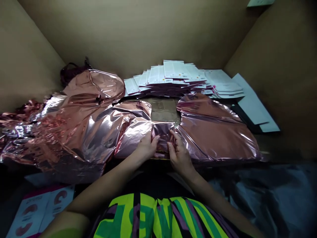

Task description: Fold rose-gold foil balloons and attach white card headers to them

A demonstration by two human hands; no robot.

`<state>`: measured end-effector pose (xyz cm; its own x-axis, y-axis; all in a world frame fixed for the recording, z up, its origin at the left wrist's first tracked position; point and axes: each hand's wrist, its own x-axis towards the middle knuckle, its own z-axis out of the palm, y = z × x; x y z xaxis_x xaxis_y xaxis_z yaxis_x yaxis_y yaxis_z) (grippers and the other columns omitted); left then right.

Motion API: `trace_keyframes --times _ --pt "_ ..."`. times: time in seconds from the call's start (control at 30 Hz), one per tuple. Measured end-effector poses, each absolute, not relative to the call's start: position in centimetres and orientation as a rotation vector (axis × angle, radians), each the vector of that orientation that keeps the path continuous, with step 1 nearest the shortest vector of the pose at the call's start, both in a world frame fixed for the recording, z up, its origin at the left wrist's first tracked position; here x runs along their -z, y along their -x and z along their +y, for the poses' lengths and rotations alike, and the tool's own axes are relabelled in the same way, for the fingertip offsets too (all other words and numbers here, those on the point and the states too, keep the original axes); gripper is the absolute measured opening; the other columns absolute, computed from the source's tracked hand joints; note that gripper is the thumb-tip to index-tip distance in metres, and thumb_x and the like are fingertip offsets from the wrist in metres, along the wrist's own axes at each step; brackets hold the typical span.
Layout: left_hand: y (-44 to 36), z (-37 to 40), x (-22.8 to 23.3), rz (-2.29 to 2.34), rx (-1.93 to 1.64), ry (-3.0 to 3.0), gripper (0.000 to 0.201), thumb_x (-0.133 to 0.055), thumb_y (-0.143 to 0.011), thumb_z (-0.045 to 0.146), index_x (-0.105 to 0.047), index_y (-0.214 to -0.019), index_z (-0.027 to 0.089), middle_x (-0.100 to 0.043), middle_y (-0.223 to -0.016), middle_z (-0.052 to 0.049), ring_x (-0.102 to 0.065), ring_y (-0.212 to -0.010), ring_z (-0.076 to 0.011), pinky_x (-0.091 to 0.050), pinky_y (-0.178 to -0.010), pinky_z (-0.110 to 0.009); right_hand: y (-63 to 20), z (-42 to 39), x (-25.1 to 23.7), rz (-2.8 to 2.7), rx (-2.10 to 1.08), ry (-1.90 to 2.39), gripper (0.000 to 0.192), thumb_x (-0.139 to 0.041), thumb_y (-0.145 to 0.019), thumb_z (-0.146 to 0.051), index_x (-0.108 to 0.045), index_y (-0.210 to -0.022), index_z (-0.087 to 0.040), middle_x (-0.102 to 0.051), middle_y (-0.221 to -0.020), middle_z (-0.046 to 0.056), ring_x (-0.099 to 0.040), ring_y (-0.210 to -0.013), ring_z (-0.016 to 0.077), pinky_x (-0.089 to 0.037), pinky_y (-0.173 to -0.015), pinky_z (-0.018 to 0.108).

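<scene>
Clothing: a shirt [158, 216] with bright green, yellow and purple stripes fills the bottom edge, nearest the camera.
Printed cards: at lower left lie white and pink cards [37, 211] bearing red curved shapes, well apart from both hands.
Dark sheet: at lower right a dark blue plastic sheet [267, 195] lies crumpled in shadow.
Left hand: the left hand [146, 147] presses its fingers down on the small folded foil piece [162, 134], thumb tucked at the near edge; it grasps the foil.
Right hand: the right hand [179, 153] pinches the right side of that same piece, fingertips curled over its edge.
Foil piece: rose-gold, shiny, creased, it sits on the table's near edge between the two hands, in the middle of the view.
Left heap: a large loose heap of rose-gold foil [81, 125] spreads just beside the left hand and reaches far left.
Right stack: flat rose-gold foil sheets [215, 132] lie just beside the right hand.
Table: a bare brownish patch [164, 110] shows behind the folded piece.
Packets: a fanned pile of white packets [173, 77] lies behind, with barcodes; the print is too small to read.
Walls: plain cardboard walls [138, 33] enclose the back and sides.
</scene>
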<state>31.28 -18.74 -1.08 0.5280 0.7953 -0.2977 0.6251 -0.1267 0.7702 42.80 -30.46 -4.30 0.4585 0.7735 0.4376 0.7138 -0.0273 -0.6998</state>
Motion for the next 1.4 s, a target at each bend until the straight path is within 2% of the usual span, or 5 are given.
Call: trace_keyframes --times 0.43,0.7,1.0,1.23,1.4 --pt "-28.8 -18.8 -1.0 1.263 -0.216 -1.912 0.02 -0.055 -0.091 0.033 -0.057 -0.105 0.019 -0.072 -0.089 -0.005 -0.067 -0.064 -0.0144 -0.051 -0.062 -0.024 -44.2 -25.8 3.0 -1.976 -0.191 2.107 0.056 -0.035 -0.098 -0.032 -0.038 -0.149 -0.009 -0.032 -0.157 0.017 -0.021 -0.148 0.0334 -0.019 -0.12 0.055" --pt "-28.0 -19.3 -1.1 1.205 0.03 -1.768 0.034 -0.049 -0.091 0.051 -0.045 -0.077 0.021 -0.057 -0.05 0.003 -0.059 -0.042 -0.0165 -0.043 -0.04 -0.023 -41.0 -27.9 2.0 -1.751 -0.431 2.159 0.063 -0.03 -0.1 -0.034 -0.029 -0.15 0.005 -0.017 -0.158 0.025 -0.006 -0.15 0.0364 -0.012 -0.121 0.055" --pt "-31.1 -16.5 -2.4 0.64 -0.563 -2.41 0.017 -0.049 -0.091 0.041 -0.053 -0.099 0.026 -0.068 -0.089 -0.004 -0.068 -0.081 -0.0209 -0.053 -0.071 -0.032 -50.4 -28.4 -1.5 -1.232 -0.594 1.503 0.054 -0.075 -0.074 -0.042 -0.063 -0.12 -0.016 -0.063 -0.125 0.015 -0.057 -0.12 0.0286 -0.047 -0.102 0.046" --pt "-56.5 -11.9 -11.7 0.37 -0.51 -2.622 0.044 -0.014 -0.103 0.042 -0.046 -0.12 0.016 -0.069 -0.088 -0.009 -0.067 -0.074 -0.0159 -0.052 -0.066 -0.026 -64.1 -30.2 -2.8 -0.844 -0.89 0.699 0.045 -0.07 -0.077 -0.051 -0.067 -0.106 -0.016 -0.072 -0.093 0.009 -0.069 -0.092 0.0228 -0.056 -0.083 0.04" --pt "-74.3 -12.0 -9.4 0.512 -0.377 -3.051 0.027 -0.057 -0.093 0.025 -0.057 -0.116 0.011 -0.063 -0.12 -0.019 -0.056 -0.119 -0.0269 -0.046 -0.097 -0.039 -64.6 -30.5 -1.7 -0.591 -0.973 0.406 0.038 -0.066 -0.081 -0.044 -0.066 -0.109 -0.019 -0.073 -0.094 0.008 -0.07 -0.09 0.0216 -0.056 -0.083 0.037"
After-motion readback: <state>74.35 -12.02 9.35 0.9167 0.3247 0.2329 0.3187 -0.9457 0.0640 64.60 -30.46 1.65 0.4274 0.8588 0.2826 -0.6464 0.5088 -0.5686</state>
